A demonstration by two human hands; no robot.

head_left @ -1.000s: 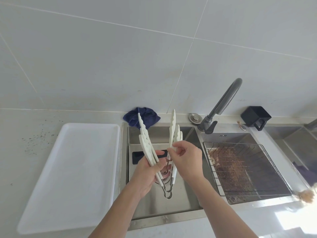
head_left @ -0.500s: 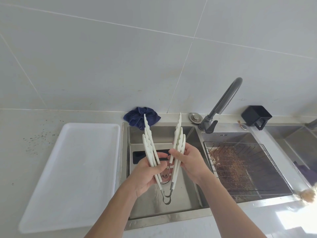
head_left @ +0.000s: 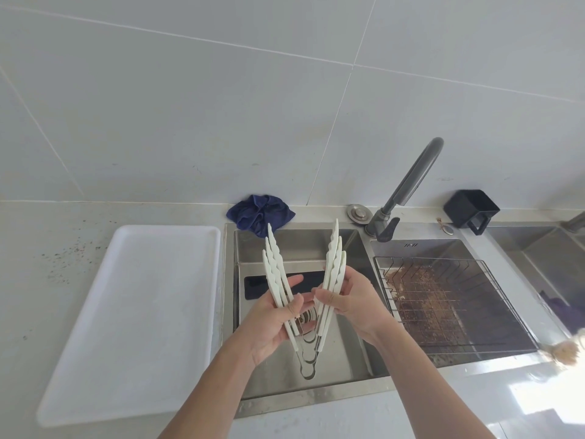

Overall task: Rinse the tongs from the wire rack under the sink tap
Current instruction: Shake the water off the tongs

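Note:
Several white tongs (head_left: 332, 267) with metal loop ends are nested into one V-shaped bundle above the left sink basin (head_left: 335, 365). My left hand (head_left: 272, 321) grips the left arms of the bundle. My right hand (head_left: 348, 299) holds the right arms, and the tips are spread apart and point away from me. The grey tap (head_left: 408, 185) stands to the right and its spout rises up and away from the basin; no water shows. The wire rack (head_left: 449, 296) lies over the right basin and holds nothing.
A white plastic tray (head_left: 136, 312) lies on the counter at the left. A crumpled blue cloth (head_left: 259, 212) sits behind the basin. A black cup (head_left: 471, 210) stands at the back right. Another basin (head_left: 544, 258) shows at the far right.
The tongs' tips have spread wider apart and the bundle has come lower toward the basin. Both hands kept their hold.

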